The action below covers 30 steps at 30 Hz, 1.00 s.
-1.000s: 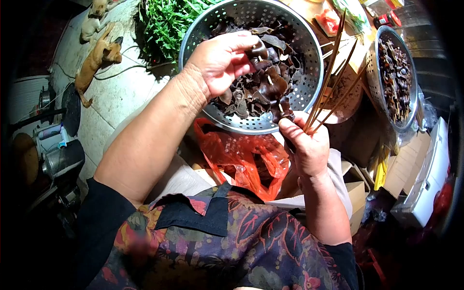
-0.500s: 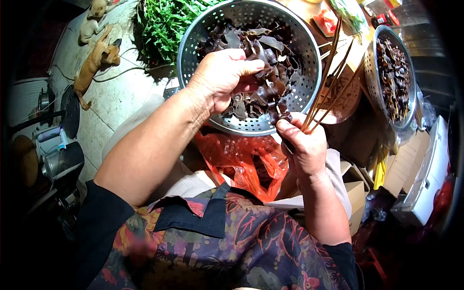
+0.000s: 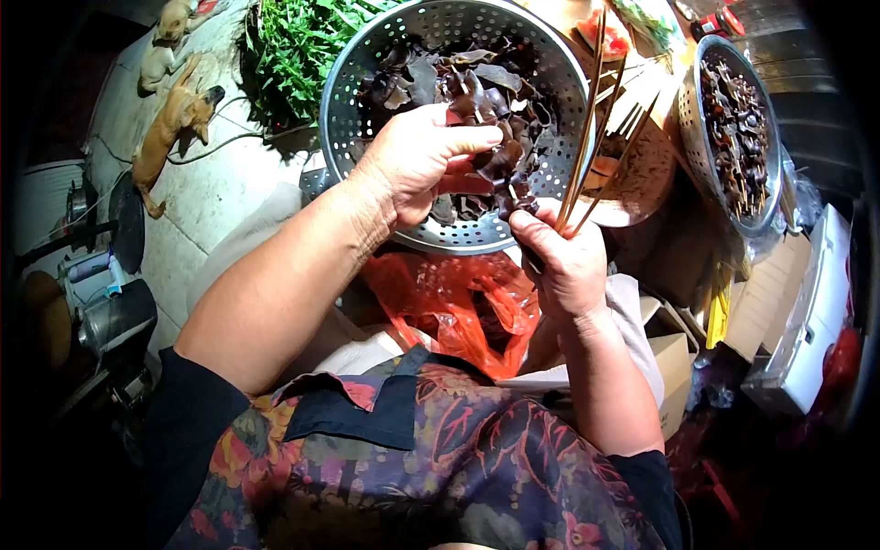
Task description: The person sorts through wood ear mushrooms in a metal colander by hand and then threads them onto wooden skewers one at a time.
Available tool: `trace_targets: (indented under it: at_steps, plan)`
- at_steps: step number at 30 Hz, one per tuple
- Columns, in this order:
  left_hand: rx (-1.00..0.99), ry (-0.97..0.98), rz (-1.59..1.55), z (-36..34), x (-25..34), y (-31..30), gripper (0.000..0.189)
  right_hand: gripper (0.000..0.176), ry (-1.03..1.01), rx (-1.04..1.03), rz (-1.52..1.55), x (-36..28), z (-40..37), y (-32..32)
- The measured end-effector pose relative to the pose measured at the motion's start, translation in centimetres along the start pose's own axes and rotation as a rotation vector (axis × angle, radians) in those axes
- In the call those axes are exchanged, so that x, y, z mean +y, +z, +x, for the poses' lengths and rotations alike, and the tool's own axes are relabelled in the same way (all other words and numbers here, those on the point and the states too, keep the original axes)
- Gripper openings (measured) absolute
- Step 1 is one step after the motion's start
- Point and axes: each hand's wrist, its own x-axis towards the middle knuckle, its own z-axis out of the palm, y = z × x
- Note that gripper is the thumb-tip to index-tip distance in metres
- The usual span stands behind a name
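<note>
We hold a row of dark mushroom pieces point(image 3: 506, 158) over the nearer part of a metal colander point(image 3: 339, 110), the row running from about eleven o'clock down to five, with a pale bit of its stick showing between the folds. What has just changed is our left hand point(image 3: 412, 165): a second ago it touched the row's far end with its fingertips, and now it sits lower, its thumb laid across the middle of the row. For the work in hand, we judge this to mean the row is steadied at two places rather than only nudged at its tip. The left thumb and fingers look pinched on the pieces, which show beyond the thumb tip at one o'clock and again at four; the far fingertips are hidden, so we cannot tell how firmly they press. Our right hand point(image 3: 564, 266) stays clenched about the row's lower end, the pieces at eleven o'clock from its thumb, while bare sticks point(image 3: 570, 194) rise from the same grip toward one o'clock. Loose mushroom point(image 3: 422, 78) lies in the colander around the row, a red bag point(image 3: 449, 293) sits at six o'clock below it, and a second colander point(image 3: 692, 128) with filled sticks point(image 3: 733, 137) stands at two.
</note>
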Motion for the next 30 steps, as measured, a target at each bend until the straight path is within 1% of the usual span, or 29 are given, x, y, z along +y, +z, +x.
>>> trace_targets:
  at_steps: [4,7,12,16,18,19,20,22,23,24,26,27,28,29,30]
  plan:
    - [-0.037,-0.027,-0.065,0.2,-0.3,-0.3,0.016,0.011,0.052,-0.032,0.016,-0.4,0.1,-0.2]
    - [0.007,-0.023,-0.022,0.2,-0.4,-0.3,0.016,0.011,0.022,-0.006,0.023,0.4,0.3,-0.4]
    - [0.061,-0.046,0.067,0.1,-0.7,-0.1,0.018,0.01,0.024,-0.024,0.006,0.6,0.5,-0.7]
    - [0.026,-0.051,0.021,0.3,-1.0,-0.2,0.02,0.01,0.035,-0.001,-0.014,0.6,0.5,-0.8]
    - [0.031,-0.03,-0.002,0.1,-0.7,0.1,0.024,0.01,0.014,0.012,0.007,0.6,0.6,-1.0]
    - [0.041,-0.034,0.029,0.3,-0.3,-0.2,0.031,0.01,-0.007,0.025,0.027,0.6,0.7,-1.1]
    - [0.163,-0.019,0.095,0.7,-0.1,-0.4,0.037,0.01,-0.053,0.068,-0.044,0.5,1.0,-1.4]
    - [0.266,0.04,0.084,1.2,0.6,-1.0,0.04,0.009,-0.056,0.121,-0.038,-0.5,0.9,-2.1]
    - [0.292,0.09,0.08,1.8,0.7,-1.7,0.039,0.008,-0.025,0.093,0.074,-0.5,1.1,-2.7]
    - [0.309,0.14,0.099,1.7,1.0,-2.1,0.036,0.012,-0.04,0.144,0.094,-0.3,1.4,-2.8]
    - [0.357,0.224,0.154,1.6,1.5,-2.6,0.033,0.017,-0.046,0.192,-0.138,0.6,2.2,-4.5]
    - [0.387,0.21,0.192,2.2,1.6,-3.1,0.028,0.017,-0.045,0.193,-0.136,1.1,2.6,-5.0]
    - [0.387,0.208,0.193,2.5,1.5,-3.6,0.028,0.02,0.009,0.197,-0.28,1.5,3.0,-5.4]
    - [0.382,0.213,0.281,2.7,1.3,-4.1,0.026,0.023,0.064,0.2,-0.424,1.8,3.3,-5.7]
    - [0.377,0.218,0.369,2.7,1.3,-4.2,0.024,0.023,0.065,0.2,-0.422,2.1,3.4,-6.0]
